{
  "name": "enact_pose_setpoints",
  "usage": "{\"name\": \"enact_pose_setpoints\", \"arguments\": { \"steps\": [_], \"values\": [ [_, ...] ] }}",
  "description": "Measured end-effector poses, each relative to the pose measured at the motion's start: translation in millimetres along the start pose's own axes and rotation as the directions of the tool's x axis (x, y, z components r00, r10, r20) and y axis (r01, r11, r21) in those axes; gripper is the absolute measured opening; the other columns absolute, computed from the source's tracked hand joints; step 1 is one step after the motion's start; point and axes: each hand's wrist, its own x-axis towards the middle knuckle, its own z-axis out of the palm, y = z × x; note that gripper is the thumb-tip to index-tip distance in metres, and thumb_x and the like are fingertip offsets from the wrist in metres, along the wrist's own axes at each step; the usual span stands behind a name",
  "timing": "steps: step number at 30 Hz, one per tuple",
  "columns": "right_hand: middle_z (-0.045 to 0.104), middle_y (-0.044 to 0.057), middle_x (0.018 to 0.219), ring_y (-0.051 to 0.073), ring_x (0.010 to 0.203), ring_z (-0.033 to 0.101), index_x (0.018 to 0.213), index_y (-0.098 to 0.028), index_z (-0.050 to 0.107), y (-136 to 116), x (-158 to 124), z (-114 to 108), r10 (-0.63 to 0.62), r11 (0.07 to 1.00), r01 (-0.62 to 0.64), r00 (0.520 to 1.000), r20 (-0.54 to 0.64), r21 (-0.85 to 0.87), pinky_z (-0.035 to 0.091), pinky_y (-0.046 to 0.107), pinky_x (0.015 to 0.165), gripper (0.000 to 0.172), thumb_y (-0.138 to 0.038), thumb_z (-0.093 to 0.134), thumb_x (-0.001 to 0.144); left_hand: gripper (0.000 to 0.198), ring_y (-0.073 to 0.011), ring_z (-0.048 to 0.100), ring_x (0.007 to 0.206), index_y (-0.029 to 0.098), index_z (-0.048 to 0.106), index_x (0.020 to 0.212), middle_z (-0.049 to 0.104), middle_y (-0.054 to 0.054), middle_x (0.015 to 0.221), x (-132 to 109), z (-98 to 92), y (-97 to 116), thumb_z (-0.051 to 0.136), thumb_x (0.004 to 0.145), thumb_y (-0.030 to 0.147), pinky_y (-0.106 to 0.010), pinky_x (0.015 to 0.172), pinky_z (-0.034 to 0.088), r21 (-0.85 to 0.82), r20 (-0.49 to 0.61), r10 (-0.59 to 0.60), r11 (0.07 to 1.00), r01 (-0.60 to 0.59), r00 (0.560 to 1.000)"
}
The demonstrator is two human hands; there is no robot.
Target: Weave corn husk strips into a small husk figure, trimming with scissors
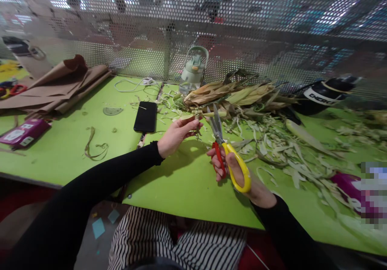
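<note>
My left hand (180,134) pinches a small knotted piece of corn husk (197,116) between thumb and fingers, above the green table. Loose ends hang below the knot. In my right hand (234,169) is a pair of scissors (238,168) with one red and one yellow handle loop. The blades point up and away from me, slightly parted, just right of the knotted piece and apart from it. Behind both hands lies a pile of dried corn husks (242,96).
Husk shreds (281,149) litter the table's right side. A black phone (145,117), a protractor (113,111) and a husk strip (96,145) lie left. A water bottle (192,73) and a black bottle (323,94) stand by the perforated metal screen (145,32). Brown paper (60,86) lies far left.
</note>
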Motion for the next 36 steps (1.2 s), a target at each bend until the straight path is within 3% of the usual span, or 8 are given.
{"name": "enact_pose_setpoints", "arguments": {
  "steps": [9,22,27,32,36],
  "values": [
    [0.047,-0.006,0.066,0.006,0.044,0.043,0.098,-0.019,0.059,4,2,-1,0.013,1.0,-0.013,1.0,-0.001,0.015,0.049,0.021,0.036,0.073,-0.085,0.061,0.068,0.019,-0.0105,0.063,0.082,0.015,0.071,0.086,0.073,-0.003,0.088,1,0.0,-1,0.081,0.076,0.028,-0.027,0.081,0.042,-0.02,-0.005,-0.003,1.0,0.003,1.0],
    [0.04,-0.01,0.051,0.005,0.034,0.036,0.082,-0.021,0.054,-20,-9,15,0.146,0.985,-0.156,0.982,-0.122,-0.077,0.037,0.018,0.027,0.075,-0.092,0.06,0.059,0.02,-0.0106,0.062,0.081,0.015,0.071,0.086,0.073,-0.003,0.09,3,-2.6,-4,0.081,0.075,0.029,-0.026,0.079,0.042,-0.011,-0.001,-0.001,1.0,0.001,1.0],
    [0.038,-0.011,0.053,0.004,0.035,0.033,0.087,-0.022,0.054,-18,-9,13,0.036,0.994,-0.054,0.983,-0.181,-0.093,0.036,0.017,0.028,0.073,-0.091,0.054,0.065,0.02,-0.011,0.064,0.082,0.015,0.071,0.087,0.073,-0.003,0.087,2,-1.5,-2,0.082,0.075,0.028,-0.026,0.078,0.042,-0.021,-0.024,-0.007,1.0,0.007,1.0],
    [0.039,-0.01,0.052,0.004,0.035,0.033,0.084,-0.021,0.054,-13,-5,9,-0.057,0.998,0.056,0.992,-0.112,-0.007,0.036,0.019,0.031,0.076,-0.094,0.053,0.062,0.021,-0.012,0.064,0.084,0.014,0.071,0.087,0.072,-0.003,0.087,2,-0.9,-1,0.083,0.073,0.026,-0.027,0.08,0.043,-0.039,-0.032,0.002,0.999,-0.004,0.999],
    [0.037,-0.011,0.054,0.005,0.036,0.029,0.089,-0.022,0.054,-7,-6,1,-0.107,0.993,0.105,0.993,0.043,0.061,0.033,0.02,0.031,0.076,-0.094,0.053,0.062,0.025,-0.0097,0.06,0.075,0.015,0.068,0.081,0.068,0.001,0.08,4,-2.1,-1,0.086,0.068,0.027,-0.027,0.076,0.043,-0.008,-0.013,0.068,0.998,-0.069,0.998]
  ]
}}
